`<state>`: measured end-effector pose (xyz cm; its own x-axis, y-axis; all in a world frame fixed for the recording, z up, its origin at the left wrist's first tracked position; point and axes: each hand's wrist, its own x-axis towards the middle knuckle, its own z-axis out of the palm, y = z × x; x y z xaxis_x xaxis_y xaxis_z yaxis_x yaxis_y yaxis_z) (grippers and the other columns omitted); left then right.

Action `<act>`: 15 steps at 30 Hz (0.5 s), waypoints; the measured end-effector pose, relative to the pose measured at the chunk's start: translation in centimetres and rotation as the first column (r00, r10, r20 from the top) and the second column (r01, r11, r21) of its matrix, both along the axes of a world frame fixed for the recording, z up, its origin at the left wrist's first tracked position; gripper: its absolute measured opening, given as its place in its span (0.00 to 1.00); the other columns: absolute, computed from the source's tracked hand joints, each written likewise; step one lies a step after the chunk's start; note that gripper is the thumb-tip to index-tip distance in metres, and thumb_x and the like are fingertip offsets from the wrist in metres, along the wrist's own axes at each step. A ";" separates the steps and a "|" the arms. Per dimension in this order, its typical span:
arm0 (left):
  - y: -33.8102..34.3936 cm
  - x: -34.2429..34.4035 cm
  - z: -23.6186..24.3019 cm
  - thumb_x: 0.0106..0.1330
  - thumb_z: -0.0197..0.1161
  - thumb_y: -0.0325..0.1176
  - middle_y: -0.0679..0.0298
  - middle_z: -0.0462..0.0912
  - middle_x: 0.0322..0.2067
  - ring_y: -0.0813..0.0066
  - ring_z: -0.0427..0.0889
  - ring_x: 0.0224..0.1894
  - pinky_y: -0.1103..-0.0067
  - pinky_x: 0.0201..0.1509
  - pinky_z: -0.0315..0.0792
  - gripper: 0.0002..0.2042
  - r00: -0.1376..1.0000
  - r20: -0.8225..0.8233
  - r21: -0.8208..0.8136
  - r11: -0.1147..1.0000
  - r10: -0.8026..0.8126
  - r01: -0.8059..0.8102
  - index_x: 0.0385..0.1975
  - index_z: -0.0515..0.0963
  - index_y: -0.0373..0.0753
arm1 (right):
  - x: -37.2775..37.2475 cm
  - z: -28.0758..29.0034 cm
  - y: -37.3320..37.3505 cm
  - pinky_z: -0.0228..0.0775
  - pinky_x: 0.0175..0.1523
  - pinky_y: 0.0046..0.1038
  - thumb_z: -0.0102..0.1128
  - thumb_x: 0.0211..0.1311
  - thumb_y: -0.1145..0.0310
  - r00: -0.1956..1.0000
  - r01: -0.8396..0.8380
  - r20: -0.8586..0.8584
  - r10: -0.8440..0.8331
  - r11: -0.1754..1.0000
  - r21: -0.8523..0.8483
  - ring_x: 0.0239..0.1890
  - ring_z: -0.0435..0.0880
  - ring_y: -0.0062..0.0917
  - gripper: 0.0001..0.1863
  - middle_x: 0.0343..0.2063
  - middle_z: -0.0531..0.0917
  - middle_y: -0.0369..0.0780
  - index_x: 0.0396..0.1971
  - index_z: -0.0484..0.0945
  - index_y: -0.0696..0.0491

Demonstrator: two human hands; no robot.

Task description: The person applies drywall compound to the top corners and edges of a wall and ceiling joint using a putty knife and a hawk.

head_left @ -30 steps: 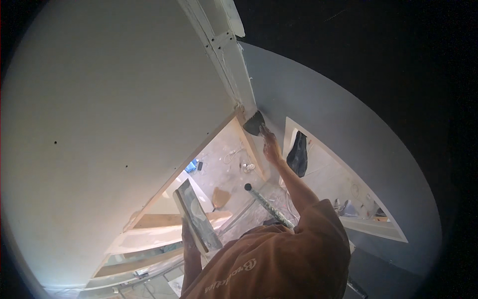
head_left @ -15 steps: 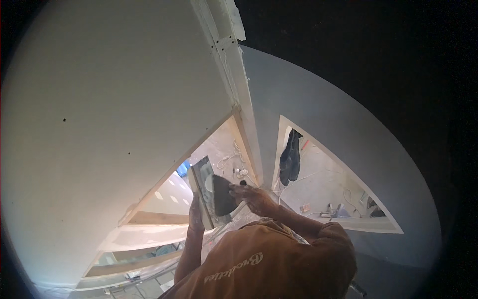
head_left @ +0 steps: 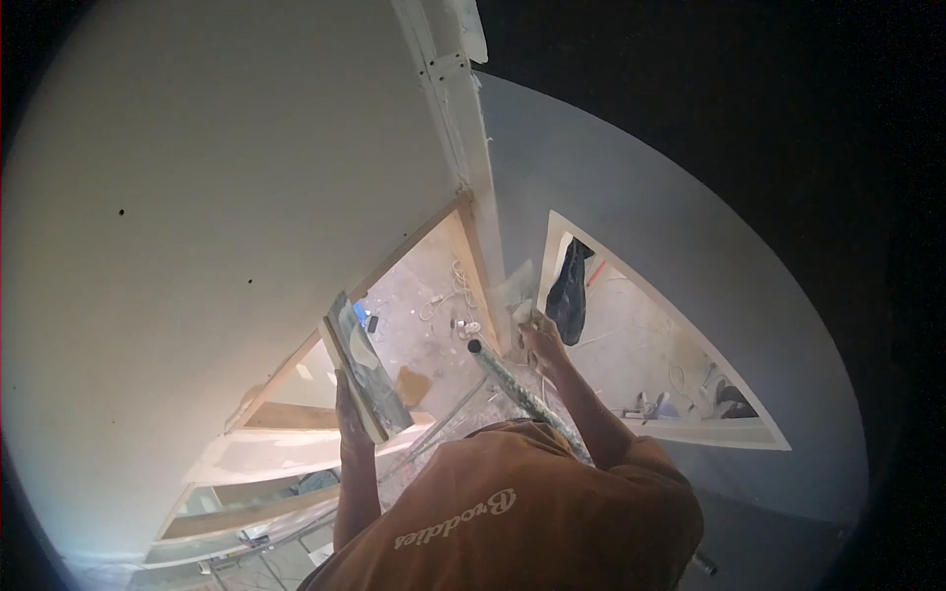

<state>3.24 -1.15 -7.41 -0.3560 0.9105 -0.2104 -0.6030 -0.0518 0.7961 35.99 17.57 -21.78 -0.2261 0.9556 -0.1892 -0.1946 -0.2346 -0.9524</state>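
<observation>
My left hand (head_left: 349, 402) grips a long flat grey plate (head_left: 379, 379) with a pale edge along one side. A lump of whitish compound (head_left: 361, 347) lies on the plate. My right hand (head_left: 542, 340), closed on its handle, holds a filling knife (head_left: 515, 286) up by the narrow white wall end (head_left: 493, 212), where two walls come together. The knife's wide blade is blurred and carries something whitish. Whether the blade touches the wall cannot be made out.
A paint-spattered tube (head_left: 507, 379) with a dark end rises between my arms. The left wall (head_left: 236, 177) is pale board with screw holes. In the grey wall (head_left: 650, 217) is an opening, with dark cloth (head_left: 569, 295) hanging there. Cables (head_left: 434, 307) and brown material (head_left: 413, 386) lie below.
The knife has left the plate and gone up and right to the wall end in my right hand. My left hand has drawn the plate to the left. The spattered tube has come into sight.
</observation>
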 end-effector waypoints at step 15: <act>-5.5 1.9 -1.0 0.77 0.46 0.54 0.60 0.80 0.42 0.69 0.81 0.40 0.73 0.41 0.79 0.24 0.996 -0.089 -0.086 0.996 0.019 -0.026 0.59 0.71 0.40 | -12.1 -6.8 22.9 0.69 0.60 0.41 0.56 0.67 0.63 0.791 0.428 0.245 -0.561 0.793 0.433 0.55 0.78 0.45 0.22 0.53 0.78 0.53 0.56 0.73 0.59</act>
